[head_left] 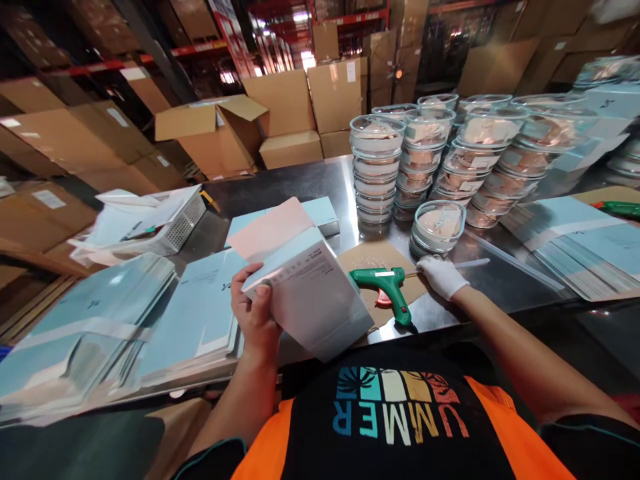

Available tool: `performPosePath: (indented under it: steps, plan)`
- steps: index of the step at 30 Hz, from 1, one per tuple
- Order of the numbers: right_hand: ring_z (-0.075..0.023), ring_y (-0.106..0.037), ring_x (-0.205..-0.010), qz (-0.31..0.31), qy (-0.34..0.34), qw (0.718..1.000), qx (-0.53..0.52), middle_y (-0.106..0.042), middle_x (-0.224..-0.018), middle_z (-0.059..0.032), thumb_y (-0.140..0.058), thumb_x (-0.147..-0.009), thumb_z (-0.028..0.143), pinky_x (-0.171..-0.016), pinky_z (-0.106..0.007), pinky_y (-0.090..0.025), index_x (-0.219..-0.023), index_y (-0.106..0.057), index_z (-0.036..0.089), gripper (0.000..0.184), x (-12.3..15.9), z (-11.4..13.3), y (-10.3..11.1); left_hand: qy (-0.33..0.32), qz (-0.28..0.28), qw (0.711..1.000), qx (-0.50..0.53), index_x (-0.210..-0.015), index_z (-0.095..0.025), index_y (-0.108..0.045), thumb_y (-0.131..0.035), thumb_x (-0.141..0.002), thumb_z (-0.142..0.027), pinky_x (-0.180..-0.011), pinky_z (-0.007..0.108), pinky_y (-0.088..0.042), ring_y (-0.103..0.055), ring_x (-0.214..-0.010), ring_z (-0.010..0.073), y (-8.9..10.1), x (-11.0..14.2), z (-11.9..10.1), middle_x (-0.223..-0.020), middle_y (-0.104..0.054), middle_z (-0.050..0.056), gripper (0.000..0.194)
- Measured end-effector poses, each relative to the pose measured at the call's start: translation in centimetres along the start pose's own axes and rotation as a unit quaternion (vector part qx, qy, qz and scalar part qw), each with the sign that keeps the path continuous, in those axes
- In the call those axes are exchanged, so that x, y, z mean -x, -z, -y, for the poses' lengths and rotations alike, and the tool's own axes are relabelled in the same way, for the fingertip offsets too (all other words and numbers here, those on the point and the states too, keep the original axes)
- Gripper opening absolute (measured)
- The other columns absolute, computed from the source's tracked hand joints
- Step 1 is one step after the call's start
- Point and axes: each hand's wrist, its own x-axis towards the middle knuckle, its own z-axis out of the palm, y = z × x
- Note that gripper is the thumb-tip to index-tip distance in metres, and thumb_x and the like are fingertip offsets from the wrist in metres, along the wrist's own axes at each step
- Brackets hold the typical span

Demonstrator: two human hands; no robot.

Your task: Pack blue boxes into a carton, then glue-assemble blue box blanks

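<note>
My left hand (257, 307) is closed on a pale grey-blue cardboard box (315, 293), tilted above the table, with printed text along one panel. Its pink inner flap (275, 230) stands open at the far side. My right hand (443, 277), in a white glove, has its fingers drawn together beside the base of a round glass container (440, 223) and the back end of a green glue gun (383, 283). Whatever those fingertips hold is hidden. The glue gun lies on a piece of brown cardboard (367, 252), and a translucent glue stick (473, 263) shows beyond the glove.
Stacked glass containers (377, 170) line the table's (280, 177) back right. Flat blue cartons (193, 300) lie in piles at left, with more cartons (590, 233) at right. A white plastic basket (185, 220) sits back left. Brown boxes (210, 137) stand behind.
</note>
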Motion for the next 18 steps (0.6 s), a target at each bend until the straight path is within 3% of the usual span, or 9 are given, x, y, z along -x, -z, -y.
performPosePath:
  steps: [5,9,11,14,16,18]
  plan:
    - [-0.0146,-0.054,-0.092,0.004,0.004,1.0,0.018,-0.073,-0.115,-0.0068,-0.066,-0.1,0.011,-0.08,-0.024,-0.037,-0.093,-0.076,0.017,0.013,-0.1,0.8,-0.5,0.007,0.002,1.0,0.009,-0.108,-0.02,-0.067,-0.094,-0.064,-0.067,-0.059,0.023,-0.041,-0.054,-0.066,0.0127,-0.1,0.1,0.3,-0.082,-0.062,-0.002,0.07]
    - [-0.0218,-0.062,-0.107,-0.015,-0.041,0.998,0.049,-0.072,-0.128,-0.0156,-0.057,-0.105,0.015,-0.09,-0.029,-0.044,-0.113,-0.077,0.014,0.021,1.4,3.0,-1.3,0.007,0.009,1.0,0.004,-0.11,-0.021,-0.066,-0.092,-0.066,-0.067,-0.058,0.024,-0.042,-0.055,-0.065,0.0132,0.1,0.1,0.3,-0.082,-0.063,-0.002,0.069]
    - [-0.0268,-0.067,-0.108,0.019,-0.055,0.997,0.053,-0.075,-0.117,-0.0176,-0.059,-0.106,0.028,-0.091,-0.031,-0.047,-0.107,-0.077,0.013,0.024,2.5,4.9,-2.0,0.007,0.012,1.0,0.002,-0.112,-0.021,-0.066,-0.091,-0.069,-0.067,-0.058,0.023,-0.043,-0.056,-0.065,0.0132,0.2,0.1,0.3,-0.083,-0.063,-0.002,0.068]
    - [-0.0306,-0.074,-0.102,0.127,-0.084,0.988,0.037,-0.077,-0.115,-0.0179,-0.071,-0.098,0.049,-0.084,-0.032,-0.05,-0.11,-0.078,0.015,0.036,3.5,8.0,-3.2,0.003,0.01,1.0,0.009,-0.113,-0.021,-0.066,-0.089,-0.073,-0.069,-0.056,0.022,-0.042,-0.054,-0.063,0.0119,0.5,0.1,0.4,-0.084,-0.061,-0.002,0.067]
    - [-0.0342,-0.076,-0.106,0.163,-0.118,0.979,0.027,-0.077,-0.123,-0.0208,-0.078,-0.09,0.044,-0.084,-0.034,-0.052,-0.121,-0.076,0.015,0.043,3.5,9.3,-3.6,0.002,0.015,1.0,0.011,-0.114,-0.021,-0.067,-0.088,-0.076,-0.07,-0.055,0.021,-0.04,-0.051,-0.061,0.0106,0.6,0.1,0.5,-0.083,-0.06,-0.002,0.066]
    - [-0.0342,-0.076,-0.105,0.161,-0.149,0.976,-0.011,-0.079,-0.118,-0.0197,-0.077,-0.084,0.028,-0.086,-0.035,-0.054,-0.119,-0.076,0.014,0.038,3.4,9.7,-3.7,-0.001,0.021,1.0,0.01,-0.114,-0.021,-0.068,-0.087,-0.077,-0.072,-0.055,0.021,-0.04,-0.05,-0.061,0.0104,0.8,0.2,0.5,-0.083,-0.06,-0.002,0.066]
